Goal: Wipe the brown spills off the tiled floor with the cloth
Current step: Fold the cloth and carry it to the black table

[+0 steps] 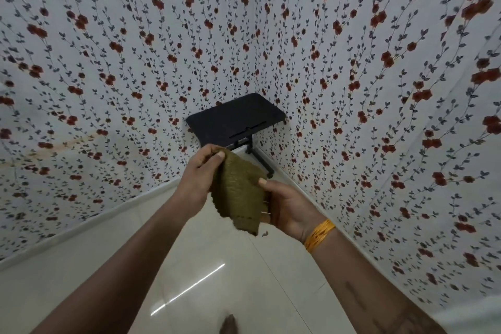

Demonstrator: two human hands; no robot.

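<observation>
Left wall [81, 76]: It had red flowers on white and stood on the left, with a faint brown streak low down.
Left hand [199, 175]: It was up in the air, in the middle. Its thumb and curled fingers pinched the top far corner of the cloth.
Cloth [240, 192]: The green cloth hung between the two hands, well above the floor. It looked like the person held it that way to fold it or get it ready for wiping.
Black table [234, 119]: It stood in the far corner, behind the hands.
Right hand [287, 210]: It was palm up under the cloth's right side. Its thumb pressed on top, so it gripped the cloth; the other fingers were hidden behind the cloth.
Gold bangles [320, 234]: They sat on the right wrist.
Tiled floor [206, 266]: It was pale and shiny. A small brown spot [230, 324] showed at the near edge, maybe a spill, not yet wiped.
</observation>
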